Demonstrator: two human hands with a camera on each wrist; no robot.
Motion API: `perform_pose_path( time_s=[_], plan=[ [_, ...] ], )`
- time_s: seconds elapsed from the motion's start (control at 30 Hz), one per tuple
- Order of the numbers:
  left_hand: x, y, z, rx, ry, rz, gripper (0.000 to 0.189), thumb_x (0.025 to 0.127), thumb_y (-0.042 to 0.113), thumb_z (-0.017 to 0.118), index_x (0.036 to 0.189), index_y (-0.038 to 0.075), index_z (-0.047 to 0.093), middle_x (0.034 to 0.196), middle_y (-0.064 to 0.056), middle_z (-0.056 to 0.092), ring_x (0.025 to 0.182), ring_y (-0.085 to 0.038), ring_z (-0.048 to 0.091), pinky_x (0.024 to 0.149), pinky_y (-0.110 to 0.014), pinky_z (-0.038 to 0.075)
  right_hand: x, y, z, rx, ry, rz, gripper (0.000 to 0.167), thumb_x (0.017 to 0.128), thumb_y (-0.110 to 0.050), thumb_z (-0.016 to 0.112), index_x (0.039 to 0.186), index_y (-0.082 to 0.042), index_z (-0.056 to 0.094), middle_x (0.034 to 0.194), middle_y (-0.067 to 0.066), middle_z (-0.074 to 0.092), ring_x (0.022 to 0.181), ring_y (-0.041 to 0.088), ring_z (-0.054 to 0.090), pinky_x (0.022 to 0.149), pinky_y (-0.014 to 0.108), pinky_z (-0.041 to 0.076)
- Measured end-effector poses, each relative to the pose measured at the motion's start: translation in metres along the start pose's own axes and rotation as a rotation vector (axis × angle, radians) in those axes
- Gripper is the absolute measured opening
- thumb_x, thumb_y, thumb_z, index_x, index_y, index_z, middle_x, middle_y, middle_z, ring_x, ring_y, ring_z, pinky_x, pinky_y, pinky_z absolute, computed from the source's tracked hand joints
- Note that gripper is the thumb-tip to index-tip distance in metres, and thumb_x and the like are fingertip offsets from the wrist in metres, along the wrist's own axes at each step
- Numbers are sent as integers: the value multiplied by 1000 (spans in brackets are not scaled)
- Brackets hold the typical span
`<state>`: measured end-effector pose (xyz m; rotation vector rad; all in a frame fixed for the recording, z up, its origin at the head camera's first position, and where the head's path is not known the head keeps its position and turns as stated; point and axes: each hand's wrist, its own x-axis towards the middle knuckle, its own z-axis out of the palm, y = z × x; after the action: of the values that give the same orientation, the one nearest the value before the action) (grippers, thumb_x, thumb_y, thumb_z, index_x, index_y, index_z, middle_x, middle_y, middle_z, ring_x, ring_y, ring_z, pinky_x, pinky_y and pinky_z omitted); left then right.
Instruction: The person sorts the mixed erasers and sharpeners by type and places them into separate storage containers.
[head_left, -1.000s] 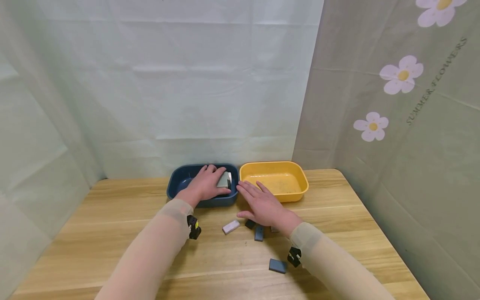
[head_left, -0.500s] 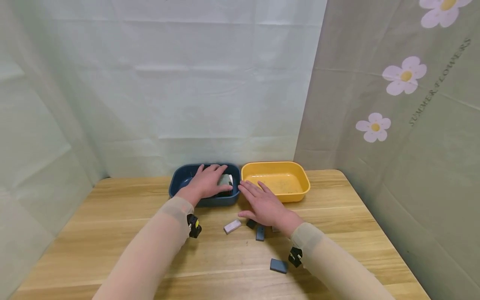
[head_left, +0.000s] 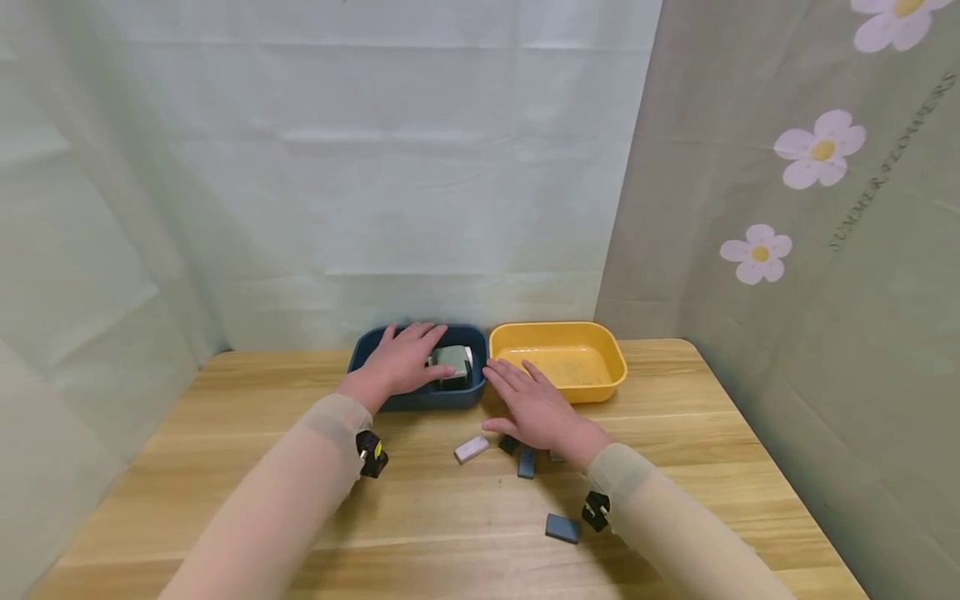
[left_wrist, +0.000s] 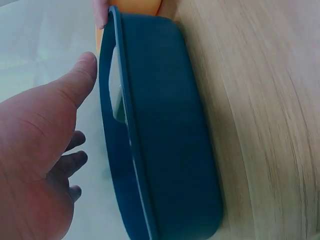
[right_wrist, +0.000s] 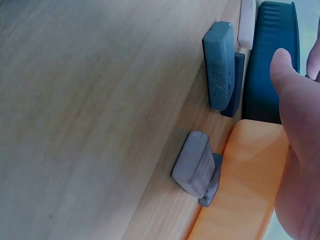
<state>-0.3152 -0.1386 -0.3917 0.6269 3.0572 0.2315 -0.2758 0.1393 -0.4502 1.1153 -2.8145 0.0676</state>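
Pale sheeting [head_left: 405, 192] hangs behind your wood-grained bench [head_left: 435, 521], where a navy bin [head_left: 438, 401] stands at 11 o'clock and a yellow bin [head_left: 558, 362] at 1. Your left hand [head_left: 397, 364] is spread wide over the navy bin, with a grey-green block [head_left: 454, 357] inside at that hand's 3 o'clock. Your right hand [head_left: 536, 412] is empty, its extended fingertips at the rims where the bins meet. From it, a whitish block [head_left: 471, 450] lies at 8 o'clock, a slate block [head_left: 562, 528] near 6.
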Motion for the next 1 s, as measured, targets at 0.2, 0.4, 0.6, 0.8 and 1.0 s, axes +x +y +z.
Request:
perform_pose_path(
  time_s=[0.2,0.4,0.6,0.8,1.0],
  plan=[
    [-9,-3,-5,32,17,18,89,105,57,72,172,8,40,173,-20,40,161,-41,36,130,-73,15,0,1,0,3,-7,7,93,108,-67,59,175,-8,31,181,11,28,167,29,26,135,58,18],
    [-17,-5,-7,66,36,34,88,105,57,72,172,8,40,173,-20,41,160,-41,37,130,-73,16,0,2,2,3,-23,15,93,108,-68,56,175,-9,29,182,10,26,167,28,25,135,57,17],
    [-26,-9,-6,99,37,53,88,105,58,71,172,9,40,174,-20,40,162,-42,33,131,-72,14,1,1,3,8,-25,16,93,108,-67,57,175,-9,29,182,10,25,167,29,25,135,58,17],
    [-35,-13,-4,112,51,72,89,105,57,72,173,10,39,175,-21,38,162,-43,32,130,-73,14,1,0,2,6,-30,21,93,108,-67,57,176,-9,29,182,10,25,167,29,24,136,56,15],
    [-53,-15,-4,144,74,100,89,105,57,72,172,10,39,175,-22,37,162,-44,32,130,-74,14,0,-1,1,12,-12,9,93,108,-65,61,174,-7,31,181,12,28,167,30,27,135,58,18]
  ],
)
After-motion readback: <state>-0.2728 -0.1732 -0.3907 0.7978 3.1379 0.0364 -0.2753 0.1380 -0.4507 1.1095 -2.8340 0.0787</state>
